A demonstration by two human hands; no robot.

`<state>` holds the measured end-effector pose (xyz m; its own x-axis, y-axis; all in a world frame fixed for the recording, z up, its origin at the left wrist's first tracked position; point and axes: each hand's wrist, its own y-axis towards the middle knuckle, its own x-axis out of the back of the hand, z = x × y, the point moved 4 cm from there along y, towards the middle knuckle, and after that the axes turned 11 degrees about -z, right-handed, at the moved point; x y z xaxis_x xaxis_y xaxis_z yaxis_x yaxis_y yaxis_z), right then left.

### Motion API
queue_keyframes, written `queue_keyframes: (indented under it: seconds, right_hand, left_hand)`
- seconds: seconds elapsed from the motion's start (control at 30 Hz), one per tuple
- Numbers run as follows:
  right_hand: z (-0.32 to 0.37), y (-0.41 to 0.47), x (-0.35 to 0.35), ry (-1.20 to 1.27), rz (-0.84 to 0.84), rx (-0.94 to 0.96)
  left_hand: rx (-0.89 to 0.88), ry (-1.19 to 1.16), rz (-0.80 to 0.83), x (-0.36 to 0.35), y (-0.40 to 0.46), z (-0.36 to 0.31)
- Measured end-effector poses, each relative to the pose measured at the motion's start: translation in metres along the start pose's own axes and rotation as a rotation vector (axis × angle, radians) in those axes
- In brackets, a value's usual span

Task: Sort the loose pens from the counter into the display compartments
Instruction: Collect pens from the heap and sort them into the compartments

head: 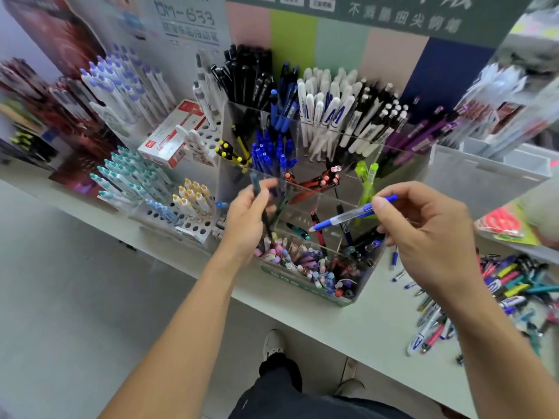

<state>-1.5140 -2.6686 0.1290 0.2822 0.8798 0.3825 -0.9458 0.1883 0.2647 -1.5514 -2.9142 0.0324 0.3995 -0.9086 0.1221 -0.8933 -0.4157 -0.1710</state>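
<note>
A blue pen [354, 213] is pinched by the right hand [423, 234]; at nine o'clock, a dark, blurred pen [260, 201], perhaps teal-capped, is gripped by the left hand [246, 219] over the display compartments [305, 285].

Loose pens [511, 285] run off right edge, perhaps blurred.

A long pale white counter [348, 331] runs slantwise across the view, above a smooth light grey floor [75, 297]. Behind the counter stands a backboard of upright colour bands [341, 46]: pink, lime green, pale teal, dusty pink and navy blue. A dark green header sign with white Chinese lettering [405, 16] tops it. The light is soft and even.
</note>
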Motion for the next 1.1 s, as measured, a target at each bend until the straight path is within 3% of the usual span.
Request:
queue_keyframes:
  seconds: [0.07,0.13,0.33,0.5,0.67,0.73,0.87,1.1]
  right_hand:
    - [0.000,-0.002,0.001,0.023,-0.006,-0.019]
    - [0.000,-0.003,0.004,0.035,-0.015,-0.030]
    - [-0.002,-0.001,0.012,0.063,-0.039,-0.069]
    - [0.002,0.005,0.002,0.110,-0.022,-0.088]
    - [0.034,0.032,-0.018,0.175,-0.047,-0.005]
    - [0.052,0.050,-0.036,0.093,-0.043,0.122]
    - [0.067,0.073,-0.081,-0.197,0.043,0.362]
    - [0.093,0.093,-0.125,-0.567,0.333,0.542]
  left_hand:
    - [-0.258,0.151,-0.027,0.001,0.010,-0.011]
    - [-0.394,0.219,-0.060,0.001,0.019,-0.013]
    - [-0.506,0.410,-0.059,-0.004,0.024,-0.007]
    - [-0.443,0.504,0.055,-0.013,0.009,0.003]
    - [-0.502,0.278,-0.223,0.019,0.008,-0.032]
    - [-0.521,0.285,-0.296,0.030,0.012,-0.048]
    - [-0.486,0.438,-0.227,0.033,0.027,-0.060]
    - [-0.586,0.654,-0.128,0.030,0.039,-0.064]
